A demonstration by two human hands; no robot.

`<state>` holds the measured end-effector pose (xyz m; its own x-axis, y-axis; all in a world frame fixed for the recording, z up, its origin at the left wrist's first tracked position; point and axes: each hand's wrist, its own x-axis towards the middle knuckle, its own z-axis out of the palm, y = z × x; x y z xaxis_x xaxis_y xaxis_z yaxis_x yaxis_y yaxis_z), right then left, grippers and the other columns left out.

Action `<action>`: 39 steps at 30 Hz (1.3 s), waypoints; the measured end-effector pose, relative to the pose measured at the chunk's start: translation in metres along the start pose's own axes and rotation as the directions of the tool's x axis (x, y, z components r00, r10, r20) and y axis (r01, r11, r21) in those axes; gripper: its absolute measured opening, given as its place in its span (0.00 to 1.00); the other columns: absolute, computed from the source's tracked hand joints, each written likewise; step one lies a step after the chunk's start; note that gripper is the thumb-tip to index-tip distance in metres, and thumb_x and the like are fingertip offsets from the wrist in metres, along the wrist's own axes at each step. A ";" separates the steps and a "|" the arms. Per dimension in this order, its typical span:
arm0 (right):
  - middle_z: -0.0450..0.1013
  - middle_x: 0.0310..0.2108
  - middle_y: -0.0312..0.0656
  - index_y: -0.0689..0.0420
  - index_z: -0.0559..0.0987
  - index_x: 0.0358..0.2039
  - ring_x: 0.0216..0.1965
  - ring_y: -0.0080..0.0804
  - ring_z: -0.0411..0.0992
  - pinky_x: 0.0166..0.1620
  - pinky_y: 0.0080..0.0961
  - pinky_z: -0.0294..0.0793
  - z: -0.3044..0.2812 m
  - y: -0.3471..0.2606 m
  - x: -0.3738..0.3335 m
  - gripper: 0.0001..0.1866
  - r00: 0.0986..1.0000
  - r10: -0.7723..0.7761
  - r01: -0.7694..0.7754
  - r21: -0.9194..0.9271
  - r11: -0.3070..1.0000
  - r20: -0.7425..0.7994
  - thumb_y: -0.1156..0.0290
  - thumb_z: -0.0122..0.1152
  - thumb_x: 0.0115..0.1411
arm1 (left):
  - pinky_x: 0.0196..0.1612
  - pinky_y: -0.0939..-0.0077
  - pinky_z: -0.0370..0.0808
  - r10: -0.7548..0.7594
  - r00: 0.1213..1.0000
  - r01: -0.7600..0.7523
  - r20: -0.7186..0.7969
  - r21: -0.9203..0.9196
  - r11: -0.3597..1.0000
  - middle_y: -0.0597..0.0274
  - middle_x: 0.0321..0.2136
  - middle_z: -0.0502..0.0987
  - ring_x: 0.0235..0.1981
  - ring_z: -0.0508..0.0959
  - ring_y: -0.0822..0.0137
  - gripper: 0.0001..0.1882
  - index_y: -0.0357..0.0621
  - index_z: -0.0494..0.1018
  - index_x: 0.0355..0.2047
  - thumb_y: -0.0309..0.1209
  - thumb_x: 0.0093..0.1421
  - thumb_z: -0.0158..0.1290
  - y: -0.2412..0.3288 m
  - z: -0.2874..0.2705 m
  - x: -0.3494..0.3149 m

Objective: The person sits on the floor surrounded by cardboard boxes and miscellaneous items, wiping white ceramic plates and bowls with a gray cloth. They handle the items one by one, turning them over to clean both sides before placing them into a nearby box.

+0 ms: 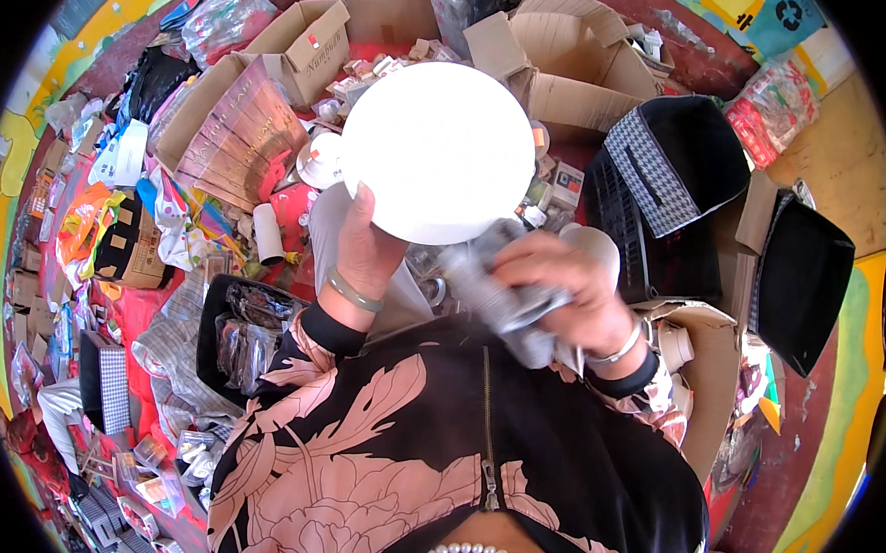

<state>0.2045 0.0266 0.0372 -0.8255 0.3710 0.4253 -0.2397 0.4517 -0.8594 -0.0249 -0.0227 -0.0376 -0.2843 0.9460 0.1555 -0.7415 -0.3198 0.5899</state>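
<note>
A round white dish, so bright that I cannot tell whether it is a plate or a bowl, is held up in front of me. My left hand grips its lower left edge, thumb on the near face. My right hand is closed on a crumpled grey cloth, just below the dish's lower right edge. Motion blurs the cloth and the fingers there. A white rounded vessel stands behind my right hand. To the left of the dish, a small white cup-like piece shows.
Open cardboard boxes stand ahead, with another box of white ware near my right elbow. Black fabric bins with checked sides sit at the right. A black tray of wrapped items lies left, amid scattered packaging and a white roll.
</note>
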 end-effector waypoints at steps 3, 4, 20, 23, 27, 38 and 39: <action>0.73 0.43 0.45 0.63 0.74 0.46 0.44 0.34 0.72 0.49 0.31 0.71 -0.030 0.013 -0.037 0.20 0.841 0.327 -0.054 0.535 0.843 -0.431 0.76 0.59 0.51 | 0.60 0.59 0.60 0.002 1.000 -0.003 -0.006 -0.112 0.994 0.55 0.57 0.62 0.58 0.63 0.56 0.40 0.41 0.53 0.61 0.48 0.55 0.55 0.003 -0.006 0.004; 0.72 0.45 0.47 0.63 0.71 0.49 0.45 0.36 0.72 0.50 0.32 0.70 -0.039 0.014 -0.044 0.21 0.791 0.352 0.038 0.615 0.788 -0.500 0.75 0.58 0.53 | 0.59 0.58 0.61 0.008 1.000 -0.011 -0.020 -0.142 0.990 0.56 0.57 0.62 0.57 0.64 0.56 0.41 0.41 0.53 0.61 0.47 0.54 0.57 0.002 -0.009 0.004; 0.69 0.36 0.47 0.60 0.70 0.44 0.41 0.46 0.70 0.44 0.28 0.69 -0.034 0.013 -0.034 0.24 0.792 0.211 -0.496 -0.402 0.769 -0.573 0.84 0.57 0.43 | 0.61 0.65 0.52 -0.230 0.814 -0.282 0.534 0.708 0.648 0.45 0.56 0.60 0.59 0.58 0.53 0.49 0.35 0.61 0.58 0.44 0.37 0.68 0.012 0.019 -0.009; 0.70 0.37 0.48 0.60 0.70 0.43 0.41 0.47 0.70 0.45 0.29 0.69 -0.035 0.014 -0.041 0.24 0.815 0.205 -0.453 -0.375 0.809 -0.543 0.85 0.58 0.42 | 0.60 0.63 0.53 -0.240 0.736 -0.424 0.633 0.707 0.567 0.45 0.56 0.58 0.59 0.59 0.51 0.48 0.37 0.62 0.57 0.46 0.38 0.68 0.019 0.020 -0.002; 0.70 0.34 0.46 0.60 0.71 0.40 0.39 0.47 0.69 0.43 0.30 0.69 -0.036 0.000 -0.037 0.23 0.892 0.126 -0.365 -0.526 0.768 -0.434 0.86 0.59 0.39 | 0.59 0.63 0.56 -0.331 0.634 -0.572 0.699 0.712 0.406 0.43 0.56 0.57 0.56 0.62 0.48 0.43 0.40 0.65 0.56 0.43 0.40 0.67 0.030 0.029 0.007; 0.71 0.32 0.42 0.60 0.74 0.29 0.37 0.40 0.71 0.41 0.34 0.66 -0.005 -0.003 -0.024 0.14 0.973 -0.184 -0.057 -0.914 0.401 -0.141 0.80 0.58 0.37 | 0.58 0.59 0.60 -0.450 0.638 -0.596 0.625 0.771 0.226 0.43 0.58 0.56 0.57 0.62 0.45 0.47 0.47 0.60 0.59 0.41 0.38 0.68 0.028 0.046 0.015; 0.72 0.32 0.42 0.60 0.74 0.29 0.36 0.39 0.71 0.41 0.33 0.67 -0.010 0.001 -0.028 0.13 0.957 -0.233 -0.075 -0.922 0.380 -0.174 0.79 0.58 0.37 | 0.58 0.59 0.60 -0.399 0.672 -0.569 0.624 0.779 0.262 0.42 0.57 0.57 0.56 0.62 0.46 0.47 0.47 0.61 0.58 0.41 0.37 0.68 0.031 0.050 0.016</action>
<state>0.2326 0.0242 0.0273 -0.6452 0.3911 0.6563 0.4424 0.8916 -0.0965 -0.0219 -0.0148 0.0233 0.4841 0.7957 0.3642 0.4413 -0.5813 0.6836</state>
